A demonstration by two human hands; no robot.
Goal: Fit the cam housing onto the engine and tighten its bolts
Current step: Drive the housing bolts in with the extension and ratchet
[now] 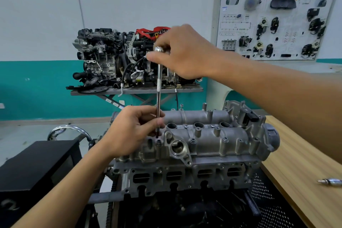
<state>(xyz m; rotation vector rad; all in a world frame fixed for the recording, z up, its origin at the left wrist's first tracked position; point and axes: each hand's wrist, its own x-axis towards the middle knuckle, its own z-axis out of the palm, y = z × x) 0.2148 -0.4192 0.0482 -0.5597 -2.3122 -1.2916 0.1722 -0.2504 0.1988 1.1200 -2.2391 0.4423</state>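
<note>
Cam housing (212,140) sits on engine (185,174), tightening seemingly underway: left hand (133,131) pinches the driver (158,83), right hand (183,52) grips its top; next, seat tip on bolt (158,142)

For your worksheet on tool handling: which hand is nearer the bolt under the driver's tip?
Left. The left hand pinches the driver just above the bolt; the right hand holds its top end, far higher.
</note>
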